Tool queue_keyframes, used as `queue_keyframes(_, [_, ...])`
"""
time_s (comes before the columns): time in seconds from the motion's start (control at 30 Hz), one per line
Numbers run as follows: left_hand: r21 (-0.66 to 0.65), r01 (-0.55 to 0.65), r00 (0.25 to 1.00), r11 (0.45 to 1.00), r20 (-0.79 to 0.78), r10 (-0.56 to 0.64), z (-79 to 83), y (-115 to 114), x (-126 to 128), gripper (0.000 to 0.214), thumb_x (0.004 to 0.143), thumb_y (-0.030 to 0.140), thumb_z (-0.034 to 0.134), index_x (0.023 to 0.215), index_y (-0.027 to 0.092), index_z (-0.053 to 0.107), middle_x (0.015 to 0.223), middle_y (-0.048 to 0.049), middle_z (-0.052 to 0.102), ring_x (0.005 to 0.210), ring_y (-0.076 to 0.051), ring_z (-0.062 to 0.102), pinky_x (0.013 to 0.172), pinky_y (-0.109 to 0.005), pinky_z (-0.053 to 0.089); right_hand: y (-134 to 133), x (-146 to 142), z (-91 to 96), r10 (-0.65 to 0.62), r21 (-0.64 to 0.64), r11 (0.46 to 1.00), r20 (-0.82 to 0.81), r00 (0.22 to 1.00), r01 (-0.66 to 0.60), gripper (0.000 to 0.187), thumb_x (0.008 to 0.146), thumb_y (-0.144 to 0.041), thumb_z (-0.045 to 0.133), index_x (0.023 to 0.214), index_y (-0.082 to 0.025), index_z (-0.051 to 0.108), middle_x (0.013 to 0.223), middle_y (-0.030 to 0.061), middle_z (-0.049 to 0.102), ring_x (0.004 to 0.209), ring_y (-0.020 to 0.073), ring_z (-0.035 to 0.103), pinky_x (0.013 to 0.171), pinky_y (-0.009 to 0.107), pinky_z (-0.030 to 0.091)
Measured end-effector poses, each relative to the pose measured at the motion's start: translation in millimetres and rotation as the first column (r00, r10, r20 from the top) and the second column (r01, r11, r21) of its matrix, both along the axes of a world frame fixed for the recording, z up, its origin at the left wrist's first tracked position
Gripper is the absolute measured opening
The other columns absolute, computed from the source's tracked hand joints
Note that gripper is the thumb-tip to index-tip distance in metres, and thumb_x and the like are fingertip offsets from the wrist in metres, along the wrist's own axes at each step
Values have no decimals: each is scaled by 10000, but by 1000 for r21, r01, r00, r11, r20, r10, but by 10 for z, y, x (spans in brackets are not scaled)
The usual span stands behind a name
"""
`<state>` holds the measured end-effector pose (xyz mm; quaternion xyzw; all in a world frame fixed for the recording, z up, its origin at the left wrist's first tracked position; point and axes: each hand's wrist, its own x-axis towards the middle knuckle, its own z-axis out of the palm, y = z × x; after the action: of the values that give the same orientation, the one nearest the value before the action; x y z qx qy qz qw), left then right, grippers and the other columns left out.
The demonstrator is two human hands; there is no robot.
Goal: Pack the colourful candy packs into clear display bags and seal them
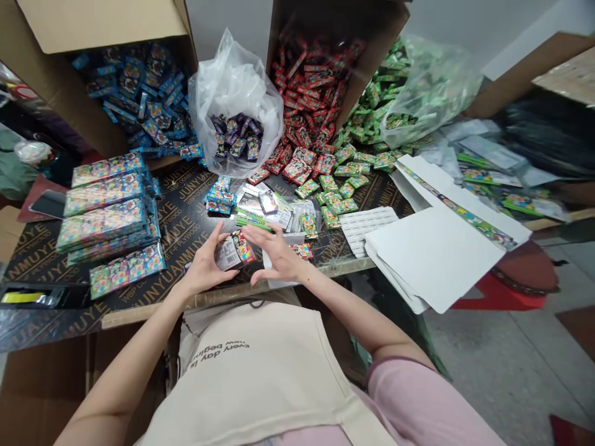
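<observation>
At the table's front edge, my left hand (207, 263) has its thumb and fingers round a clear packet (227, 255) with a white barcode label. A red patterned small box (243, 248) shows at the packet's right end. My right hand (279, 255) is beside it, fingers stretched and spread, fingertips close to the red box; whether they touch it I cannot tell. Another red box (302, 250) lies partly behind my right wrist. Just beyond my hands are clear sleeves with green strips (253, 218), a few blue boxes (220, 197) and loose green boxes (331, 201).
Wrapped multi-coloured packs (105, 214) are stacked at left. Behind stand a carton of blue boxes (139, 93), a plastic bag (232, 105) of purple boxes, a carton of red boxes (307, 93) and a bag of green ones (418, 93). White cards (437, 248) overhang the right edge.
</observation>
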<state>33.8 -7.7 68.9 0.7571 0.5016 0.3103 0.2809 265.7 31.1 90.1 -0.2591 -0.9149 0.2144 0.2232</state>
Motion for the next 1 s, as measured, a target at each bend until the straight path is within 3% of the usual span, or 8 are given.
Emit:
queue_keyframes(0.1, [3,14,1000,1000,-28,-14,-11,15,21,1163,629,308,790,1532,240,61,1332,-133,560,1189,-281,580,1021,-438,450,31,107,-80,-30,-9,1000,-11,1000,30,752,881,-681,411,1488,-259,276,1446,121,486,1341,276,434,1124,519,202])
queue_keyframes(0.17, [9,-6,998,1000,-60,7,-37,26,34,1139,639,291,778,1531,242,71,1326,-124,559,1184,-281,576,1020,-442,450,178,303,-171,-319,8,947,-54,946,320,676,890,-650,421,1430,-244,390,1364,134,558,1267,298,498,1074,533,284])
queue_keyframes(0.3, [41,-24,983,999,-178,31,-180,89,35,1071,646,217,745,1526,224,135,1323,-136,541,1188,-307,541,1013,-471,444,627,868,-442,-856,17,516,44,515,856,681,769,-593,619,1285,-156,544,1078,188,663,1038,370,591,884,551,433])
queue_keyframes(0.37, [37,-11,968,999,-249,20,-293,136,27,1022,641,173,721,1515,219,192,1295,-138,549,1169,-314,539,997,-484,449,798,1098,-556,-862,-33,467,208,463,884,699,692,-499,706,1273,-145,545,927,150,686,907,349,625,810,511,476])
queue_keyframes(0.53, [12,-74,968,997,-238,75,-416,205,52,820,647,215,755,1401,209,433,1280,-148,560,1175,-331,531,1008,-537,419,848,1186,-492,-850,-130,489,151,505,863,618,652,-341,676,1223,-145,549,818,76,671,759,264,638,752,415,516])
queue_keyframes(0.67, [-146,-164,975,976,129,183,-158,181,298,598,699,425,761,1225,186,606,1267,-142,605,1185,-312,548,1045,-517,396,571,730,-157,-698,-185,716,-170,696,673,657,676,-361,670,1282,-201,473,923,51,676,782,208,644,771,368,535])
queue_keyframes(0.8, [-492,-16,750,871,570,336,126,173,625,490,713,494,717,1076,168,678,1027,-87,721,925,-235,674,838,-374,542,220,162,68,-430,-158,902,-256,866,402,644,739,-326,655,1338,-236,435,992,57,676,836,203,656,791,367,544])
queue_keyframes(1.0, [-679,4,431,734,663,612,236,215,528,344,577,395,799,764,142,659,689,-13,703,610,-151,659,649,-300,567,90,-32,81,-350,-155,936,-311,883,317,710,736,-451,744,1356,-275,447,1221,103,610,1023,271,630,899,463,531])
